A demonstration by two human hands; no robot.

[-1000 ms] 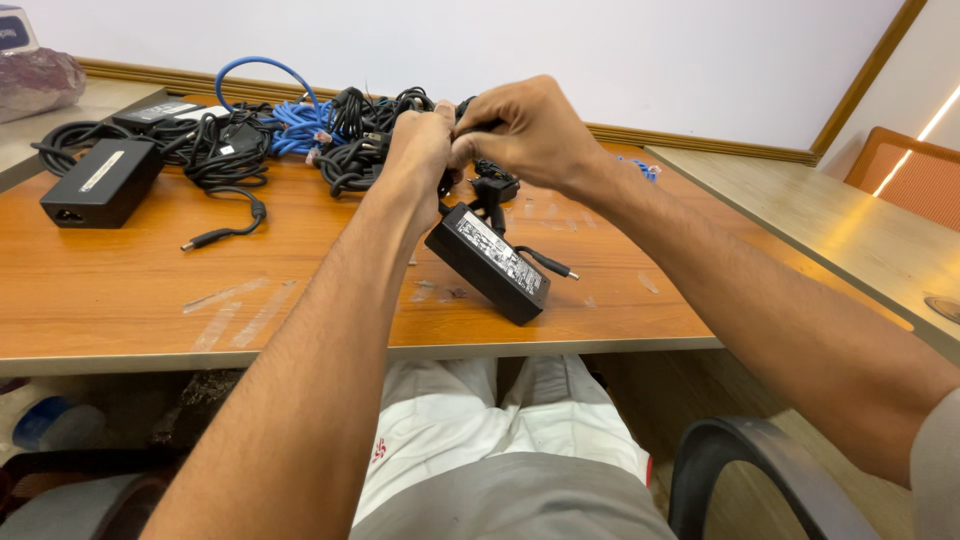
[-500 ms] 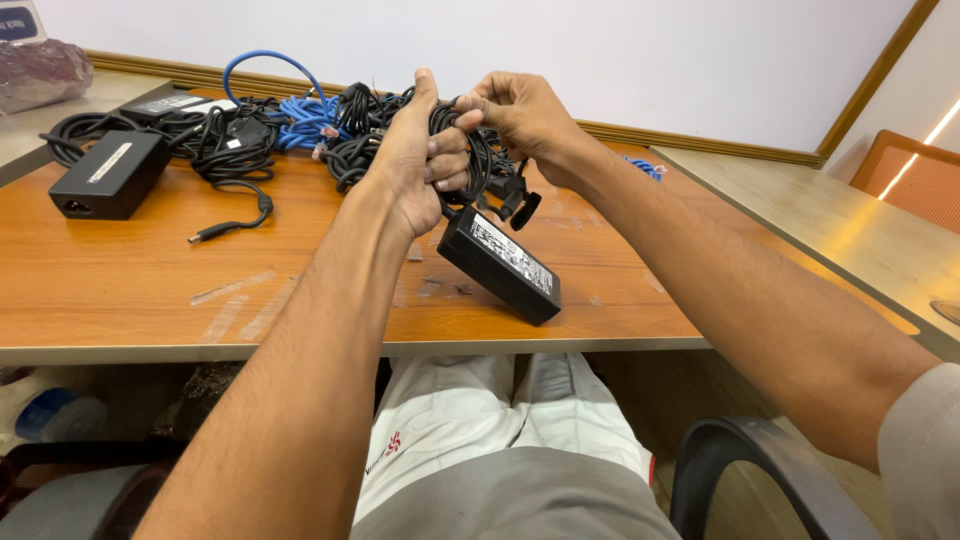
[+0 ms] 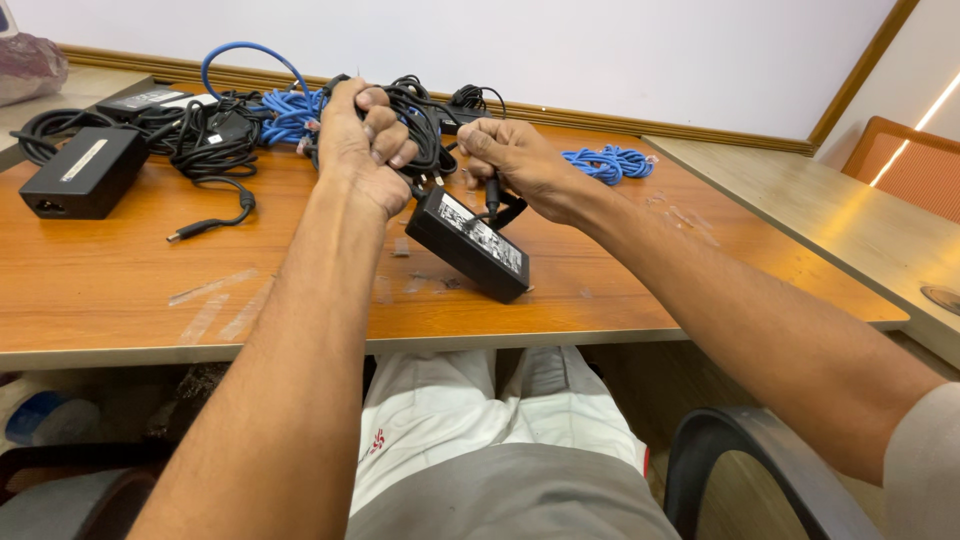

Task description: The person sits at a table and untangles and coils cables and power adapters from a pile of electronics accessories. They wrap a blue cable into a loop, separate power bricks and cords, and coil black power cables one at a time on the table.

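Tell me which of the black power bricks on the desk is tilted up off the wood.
The black power brick below the hands: it tilts, its cord gripped by the left hand and right hand. The other brick, far left, lies flat and untouched.

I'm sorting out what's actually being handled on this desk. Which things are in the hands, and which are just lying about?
In hand:
- coiled black cable, gripped by the left hand
- cable end, pinched by the right hand
- black power adapter attached, tilted on the table

Lying about:
- second black adapter
- loose black cables
- blue cable bundle
- blue cable pile
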